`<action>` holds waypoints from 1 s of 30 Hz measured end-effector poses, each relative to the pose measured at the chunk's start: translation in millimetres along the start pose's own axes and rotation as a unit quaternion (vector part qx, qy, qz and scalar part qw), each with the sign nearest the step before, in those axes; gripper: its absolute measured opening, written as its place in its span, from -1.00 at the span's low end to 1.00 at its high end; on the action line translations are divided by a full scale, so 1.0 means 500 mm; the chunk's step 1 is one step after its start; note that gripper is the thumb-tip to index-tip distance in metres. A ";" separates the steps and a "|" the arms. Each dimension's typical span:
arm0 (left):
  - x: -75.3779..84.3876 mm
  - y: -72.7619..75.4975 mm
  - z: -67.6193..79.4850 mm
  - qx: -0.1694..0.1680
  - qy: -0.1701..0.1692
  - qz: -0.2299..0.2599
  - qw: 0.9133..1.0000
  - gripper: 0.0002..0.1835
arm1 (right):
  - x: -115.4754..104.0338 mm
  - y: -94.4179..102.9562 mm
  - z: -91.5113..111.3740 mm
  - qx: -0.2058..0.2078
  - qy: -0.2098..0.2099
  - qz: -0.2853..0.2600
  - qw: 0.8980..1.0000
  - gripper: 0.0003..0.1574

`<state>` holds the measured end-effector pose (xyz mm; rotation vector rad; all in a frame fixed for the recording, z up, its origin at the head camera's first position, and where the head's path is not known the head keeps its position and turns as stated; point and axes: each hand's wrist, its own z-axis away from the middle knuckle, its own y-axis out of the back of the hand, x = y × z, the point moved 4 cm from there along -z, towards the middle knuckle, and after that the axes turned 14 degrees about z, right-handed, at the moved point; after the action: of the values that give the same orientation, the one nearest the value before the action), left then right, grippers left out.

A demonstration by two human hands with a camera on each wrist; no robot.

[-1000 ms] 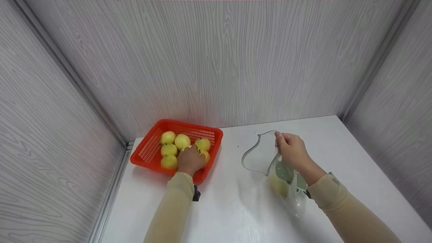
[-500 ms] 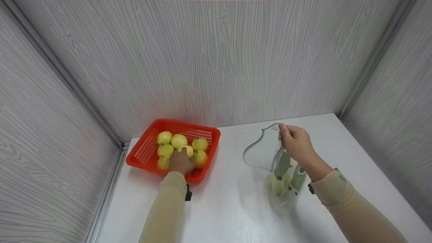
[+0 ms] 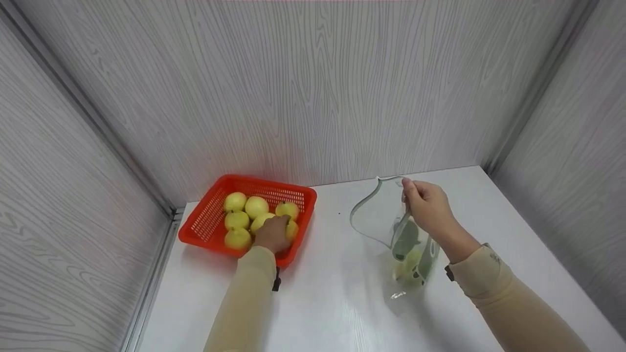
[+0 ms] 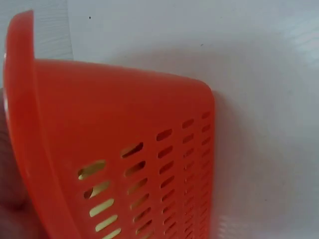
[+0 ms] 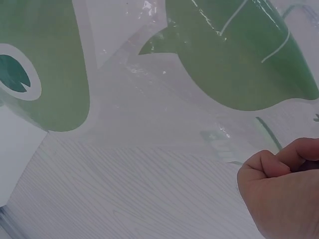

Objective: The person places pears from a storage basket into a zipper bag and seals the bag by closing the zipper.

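My left hand (image 3: 273,235) reaches into a red plastic basket (image 3: 195,238), over yellow-green apples (image 3: 237,239) at its front right. Its fingertips are hidden among the fruit, and I cannot tell whether they grip an apple. In the left wrist view the basket's slotted wall (image 4: 114,109) covers most of that hand (image 4: 12,199). My right hand (image 3: 428,205) pinches the rim of a clear plastic bag (image 3: 407,239) between thumb and fingers. The bag has green printed shapes and hangs with its mouth spread to the left. Yellow-green fruit (image 3: 402,269) shows through its lower part.
Both hands work on a white tabletop (image 3: 332,303). Grey wood-grain panels (image 3: 313,88) enclose it at the back and both sides. A metal strip (image 3: 155,278) runs along the left edge. The basket stands close to the back panel.
My left hand shifted left among the apples, then back right toward those at the front right. The right hand rose slightly with the bag, and the bag's lower part swung a little left.
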<state>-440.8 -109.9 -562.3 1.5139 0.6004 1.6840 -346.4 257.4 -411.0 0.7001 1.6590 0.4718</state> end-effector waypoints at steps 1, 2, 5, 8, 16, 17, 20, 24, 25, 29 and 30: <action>0.000 0.000 0.003 0.001 0.005 0.007 1.000 -0.35 | 0.000 -0.001 0.000 -0.002 0.001 0.001 1.000 -0.32; 0.001 0.001 0.009 0.002 0.010 0.019 1.000 -0.35 | 0.000 -0.002 0.001 -0.004 0.002 0.003 1.000 -0.32; 0.008 0.005 0.034 0.006 0.032 0.068 0.997 -0.34 | 0.000 -0.005 0.003 -0.013 0.003 0.010 1.000 -0.32; 0.015 0.009 0.060 0.004 0.050 0.115 0.992 -0.32 | -0.002 -0.009 0.004 -0.018 0.003 0.015 1.000 -0.33; 0.005 0.011 0.081 0.001 0.070 0.137 0.988 -0.25 | -0.003 -0.020 0.006 -0.023 0.013 0.020 0.999 -0.33; 0.002 0.014 0.083 0.003 0.071 0.135 0.988 -0.23 | -0.004 -0.022 0.006 -0.024 0.014 0.021 0.999 -0.33; -0.006 0.024 0.083 0.008 0.071 0.128 0.989 -0.20 | -0.006 -0.024 0.007 -0.026 0.012 0.022 0.999 -0.34; -0.014 0.039 0.064 0.030 0.073 0.125 0.989 -0.18 | -0.007 -0.022 0.007 -0.029 0.009 0.022 0.999 -0.34; -0.014 0.043 0.059 0.037 0.074 0.127 0.988 -0.17 | -0.008 -0.022 0.007 -0.030 0.008 0.022 0.999 -0.34; 0.004 0.064 0.052 0.069 0.060 0.141 0.986 -0.13 | -0.009 -0.024 0.006 -0.035 0.009 0.019 0.999 -0.35; 0.010 0.069 0.053 0.075 0.058 0.151 0.984 -0.12 | -0.008 -0.025 0.006 -0.035 0.008 0.018 0.999 -0.35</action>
<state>-422.9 -130.1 -527.9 1.6886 0.5918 2.0080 -345.5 245.1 -416.6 0.6775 1.6398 0.5593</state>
